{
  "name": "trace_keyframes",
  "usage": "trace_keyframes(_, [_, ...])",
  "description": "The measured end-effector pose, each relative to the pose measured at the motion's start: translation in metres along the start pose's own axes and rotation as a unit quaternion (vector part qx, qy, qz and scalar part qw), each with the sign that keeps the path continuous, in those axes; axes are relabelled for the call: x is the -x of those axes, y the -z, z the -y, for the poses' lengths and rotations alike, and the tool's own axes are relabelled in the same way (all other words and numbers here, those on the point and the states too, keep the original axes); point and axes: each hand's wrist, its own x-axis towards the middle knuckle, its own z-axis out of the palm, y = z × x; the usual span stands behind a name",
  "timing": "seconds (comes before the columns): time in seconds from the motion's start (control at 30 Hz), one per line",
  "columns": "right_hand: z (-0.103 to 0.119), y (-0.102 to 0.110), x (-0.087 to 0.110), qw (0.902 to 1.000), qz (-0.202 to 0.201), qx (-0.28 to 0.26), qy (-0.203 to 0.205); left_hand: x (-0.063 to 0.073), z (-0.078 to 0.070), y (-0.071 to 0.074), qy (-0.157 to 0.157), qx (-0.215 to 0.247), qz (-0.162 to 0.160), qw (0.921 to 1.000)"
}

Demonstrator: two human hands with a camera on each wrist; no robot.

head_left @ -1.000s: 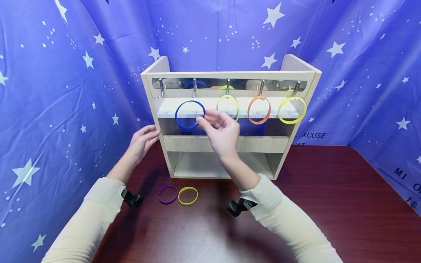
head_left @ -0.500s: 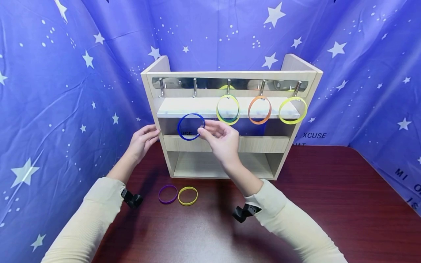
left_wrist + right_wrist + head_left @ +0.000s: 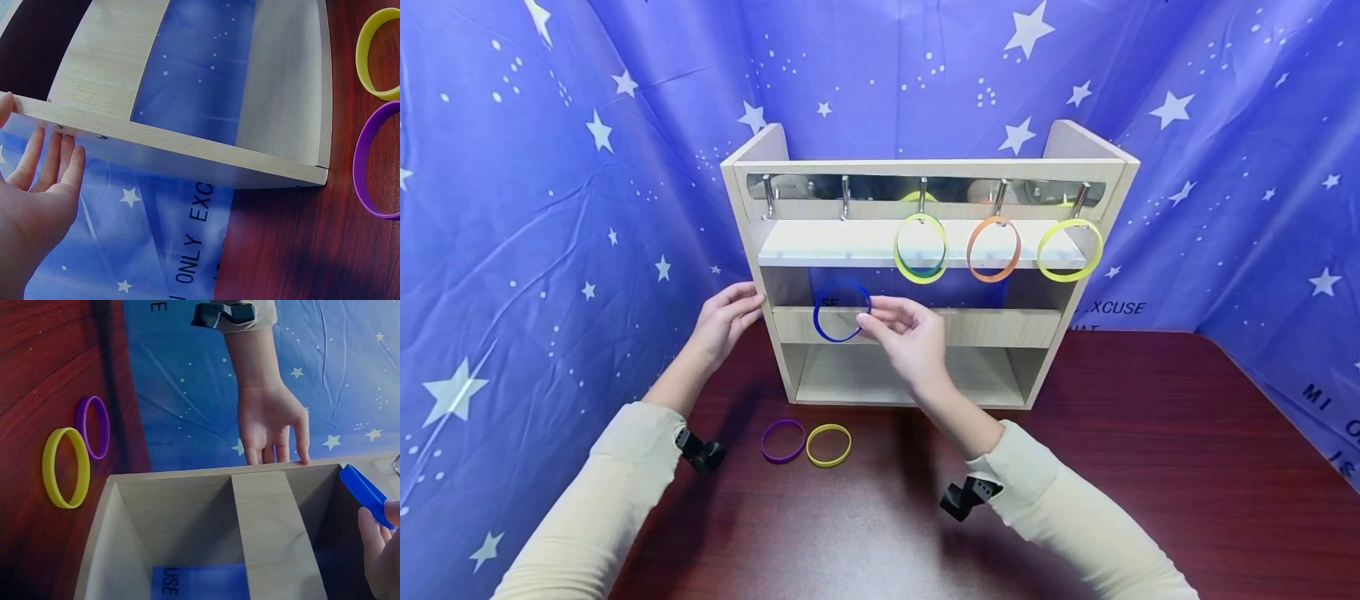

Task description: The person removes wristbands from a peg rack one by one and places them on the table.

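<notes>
My right hand (image 3: pixel 913 346) pinches a blue silicone wristband (image 3: pixel 830 337) between thumb and fingers, in front of the wooden rack's (image 3: pixel 1000 328) middle crossbar. The right wrist view shows this blue wristband (image 3: pixel 365 492) at its right edge. My left hand (image 3: pixel 722 325) touches the rack's left side panel; in the left wrist view its fingertips (image 3: pixel 75 156) meet the panel's outer face, thumb at the front edge. Yellow and teal wristbands hang on the middle hook (image 3: pixel 922 193), an orange wristband (image 3: pixel 970 250) and another yellow wristband (image 3: pixel 1070 277) on the two hooks to its right.
A purple wristband (image 3: pixel 763 450) and a yellow wristband (image 3: pixel 829 464) lie on the dark red table (image 3: pixel 1150 467) before the rack. The two left hooks (image 3: pixel 846 198) bear nothing. A blue starry curtain (image 3: pixel 587 167) surrounds the table.
My right hand has moved down with the blue wristband, from just below the second hook to the crossbar. The left hand has stayed on the side panel.
</notes>
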Motion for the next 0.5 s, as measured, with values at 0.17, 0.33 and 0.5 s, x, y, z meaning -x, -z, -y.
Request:
trace_keyframes(0.17, [-0.007, 0.003, 0.003, 0.9998, -0.01, -0.001, -0.02, 0.0, 0.0, 0.0, 0.0, -0.003, 0.0, 1.0])
trace_keyframes(0.33, [-0.013, 0.007, 0.005, 0.9991, -0.02, 0.01, -0.037, 0.001, 0.0, -0.001, 0.0, -0.001, 0.0, 1.0])
trace_keyframes(0.5, [-0.018, 0.012, 0.006, 0.9983, -0.018, 0.01, -0.055, 0.0, 0.0, 0.0, -0.005, 0.002, 0.0, 1.0])
